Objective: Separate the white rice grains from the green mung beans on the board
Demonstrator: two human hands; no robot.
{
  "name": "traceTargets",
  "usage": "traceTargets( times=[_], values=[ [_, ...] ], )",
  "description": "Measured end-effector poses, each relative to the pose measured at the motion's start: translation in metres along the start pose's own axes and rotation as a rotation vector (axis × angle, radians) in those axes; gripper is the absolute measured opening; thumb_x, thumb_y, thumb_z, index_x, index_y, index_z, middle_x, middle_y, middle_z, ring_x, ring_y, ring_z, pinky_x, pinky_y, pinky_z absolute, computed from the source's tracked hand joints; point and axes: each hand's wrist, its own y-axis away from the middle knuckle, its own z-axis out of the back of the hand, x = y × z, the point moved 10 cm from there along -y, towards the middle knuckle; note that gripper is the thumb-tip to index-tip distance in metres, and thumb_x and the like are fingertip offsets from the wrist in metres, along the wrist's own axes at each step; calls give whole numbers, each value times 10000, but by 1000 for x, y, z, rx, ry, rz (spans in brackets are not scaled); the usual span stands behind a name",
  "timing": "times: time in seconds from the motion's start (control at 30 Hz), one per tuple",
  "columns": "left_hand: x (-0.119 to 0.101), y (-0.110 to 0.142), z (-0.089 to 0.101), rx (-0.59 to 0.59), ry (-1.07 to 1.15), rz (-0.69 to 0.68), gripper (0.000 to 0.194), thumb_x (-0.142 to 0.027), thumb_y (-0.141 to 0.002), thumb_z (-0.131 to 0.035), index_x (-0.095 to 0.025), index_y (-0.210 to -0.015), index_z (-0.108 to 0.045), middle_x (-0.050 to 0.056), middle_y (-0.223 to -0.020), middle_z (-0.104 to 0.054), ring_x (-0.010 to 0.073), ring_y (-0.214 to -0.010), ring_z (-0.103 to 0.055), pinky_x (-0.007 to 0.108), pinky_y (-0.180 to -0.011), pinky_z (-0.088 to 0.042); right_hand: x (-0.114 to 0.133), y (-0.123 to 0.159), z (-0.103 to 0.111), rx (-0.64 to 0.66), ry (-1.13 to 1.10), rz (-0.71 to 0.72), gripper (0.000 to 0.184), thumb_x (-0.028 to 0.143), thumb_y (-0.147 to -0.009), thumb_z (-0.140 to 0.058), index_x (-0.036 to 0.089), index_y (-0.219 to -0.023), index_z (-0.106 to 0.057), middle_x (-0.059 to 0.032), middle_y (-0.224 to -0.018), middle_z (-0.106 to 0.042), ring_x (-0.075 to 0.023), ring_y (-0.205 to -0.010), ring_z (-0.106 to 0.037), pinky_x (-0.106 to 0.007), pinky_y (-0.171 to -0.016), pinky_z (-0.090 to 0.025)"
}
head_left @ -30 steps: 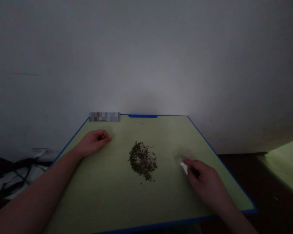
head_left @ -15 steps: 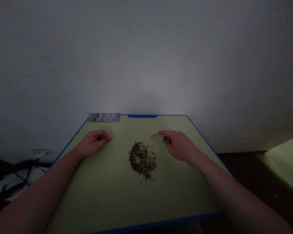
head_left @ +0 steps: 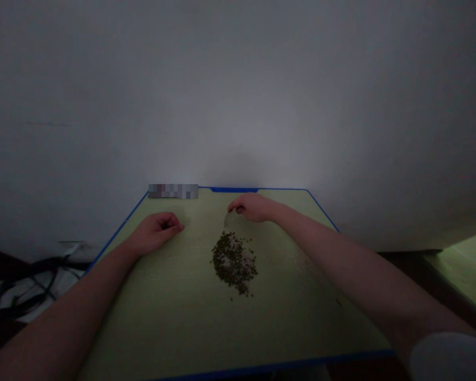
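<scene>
A loose pile of small dark green and pale bits (head_left: 234,264), like seeds or grains, lies in the middle of the pale table (head_left: 162,328). My right hand (head_left: 248,206) is beyond the pile, pinching a thin, curved, see-through strip (head_left: 228,217) with fine lines on it. The strip's lower end points down just behind the pile's far edge. I cannot make out its exact kind. Left of the pile, my left hand (head_left: 158,233) rests on the table with its fingers curled and thumb forward, and nothing shows in it.
The table has a blue edge (head_left: 281,189) and stands against a grey wall (head_left: 238,95). A blurred-out patch (head_left: 173,191) covers the far left corner. Dark cables (head_left: 27,286) lie beyond the left side. A pale greenish surface (head_left: 466,270) is at the right.
My right hand has moved left and away from me, bringing the curved strip from the pile's right to behind it. My left hand stays put. The view has shifted slightly.
</scene>
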Motion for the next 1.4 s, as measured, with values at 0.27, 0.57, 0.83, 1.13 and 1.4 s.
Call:
traceTargets(
  times=[0.27,0.57,0.83,1.13,1.4],
  values=[
    [2,0,0,-1,16,5,269,-427,-735,-536,-179,-633,-508,-41,-574,-419,108,-557,-407,224,-525,-341,-8,5,-10,48,-12,30,368,119,-787,-486,227,-1093,-659,-37,-1033,-693,-180,-917,-603,-245,-774,-408],
    [1,0,0,2,-29,-3,267,-421,-737,-532,-175,-635,-518,-40,-574,-436,109,-558,-423,224,-527,-342,-16,65,-14,78,-42,-58,393,134,-786,-470,221,-1130,-638,-37,-1056,-691,-188,-936,-622,-250,-788,-428],
    [7,-1,-2,0,-11,-6,274,-440,-735,-535,-176,-665,-544,-36,-581,-465,111,-555,-437,225,-526,-348,6,111,-17,74,-86,-174,402,89,-732,-455,195,-1053,-672,-51,-969,-714,-179,-832,-646,-235,-710,-437],
    [7,-2,-3,6,-5,-9,279,-434,-743,-536,-169,-655,-535,-38,-576,-435,107,-553,-424,223,-521,-348,1,115,-5,-19,-87,-327,404,96,-745,-450,156,-1108,-617,-67,-870,-701,-152,-703,-603,-235,-620,-397],
    [1,0,0,-14,-18,6,277,-437,-719,-542,-174,-634,-533,-38,-568,-444,108,-548,-425,223,-517,-353,13,128,-16,-10,-93,-373,365,64,-710,-472,174,-1004,-657,-61,-799,-697,-161,-681,-601,-239,-582,-372]
  ],
)
